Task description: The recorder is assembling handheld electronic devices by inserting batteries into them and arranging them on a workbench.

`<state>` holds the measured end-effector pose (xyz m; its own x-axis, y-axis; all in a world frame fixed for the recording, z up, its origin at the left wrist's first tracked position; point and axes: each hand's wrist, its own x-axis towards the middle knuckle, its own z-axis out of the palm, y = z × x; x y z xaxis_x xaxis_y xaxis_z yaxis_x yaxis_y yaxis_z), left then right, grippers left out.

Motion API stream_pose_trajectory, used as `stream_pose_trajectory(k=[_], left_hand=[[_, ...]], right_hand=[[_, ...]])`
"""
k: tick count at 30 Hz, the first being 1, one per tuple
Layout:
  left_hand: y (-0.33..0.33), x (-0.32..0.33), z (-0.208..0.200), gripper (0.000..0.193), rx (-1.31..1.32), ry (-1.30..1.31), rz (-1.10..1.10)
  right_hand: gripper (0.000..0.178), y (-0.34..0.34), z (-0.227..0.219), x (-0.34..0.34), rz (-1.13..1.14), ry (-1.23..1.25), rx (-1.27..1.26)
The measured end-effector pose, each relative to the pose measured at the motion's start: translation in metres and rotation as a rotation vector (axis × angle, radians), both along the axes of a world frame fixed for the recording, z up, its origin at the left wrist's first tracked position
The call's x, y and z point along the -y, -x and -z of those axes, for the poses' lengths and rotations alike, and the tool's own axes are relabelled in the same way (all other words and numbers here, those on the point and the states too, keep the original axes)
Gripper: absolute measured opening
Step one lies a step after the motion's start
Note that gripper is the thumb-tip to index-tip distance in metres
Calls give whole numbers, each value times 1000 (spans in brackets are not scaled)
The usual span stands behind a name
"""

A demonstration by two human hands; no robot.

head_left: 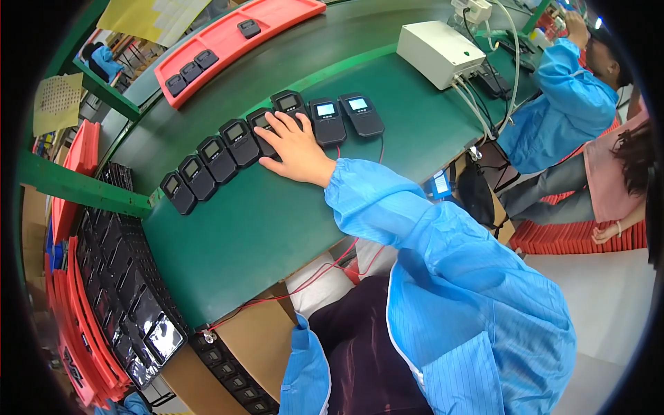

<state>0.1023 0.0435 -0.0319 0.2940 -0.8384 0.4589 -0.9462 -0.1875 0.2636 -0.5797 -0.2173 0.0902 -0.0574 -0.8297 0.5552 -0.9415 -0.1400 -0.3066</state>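
My right hand (299, 150) reaches over the green bench from the right, palm down with fingers spread. Its fingertips rest on or just above a black handheld device (261, 124) in a slanting row, partly covering it. Further black devices with dark screens stand along the row, from one at the left end (178, 193) to one just beyond my fingers (289, 103). To the right of my hand lie two devices with lit screens, one nearer (327, 124) and one farther right (362, 115), each with a thin cable. My left hand is out of view; only its blue sleeve (304, 370) shows.
A red tray (235, 43) with several small black devices lies beyond the bench. At the back right stands a white box (440, 54) with cables. Black plastic trays (124, 283) and red trays (79, 332) are stacked at left. Co-workers (574, 104) are at the right.
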Motion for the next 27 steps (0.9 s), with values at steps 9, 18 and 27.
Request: stream_pose_trajectory(k=[9, 18, 27], left_hand=[[2, 2, 28, 34, -76, -55, -19], [-2, -16, 39, 36, -136, -133, -43], [-5, -29, 47, 38, -186, -245, -34]], right_hand=[[61, 1, 1, -2, 13, -7, 7], [61, 0, 1, -3, 2, 7, -7], [60, -3, 2, 0, -11, 19, -24]])
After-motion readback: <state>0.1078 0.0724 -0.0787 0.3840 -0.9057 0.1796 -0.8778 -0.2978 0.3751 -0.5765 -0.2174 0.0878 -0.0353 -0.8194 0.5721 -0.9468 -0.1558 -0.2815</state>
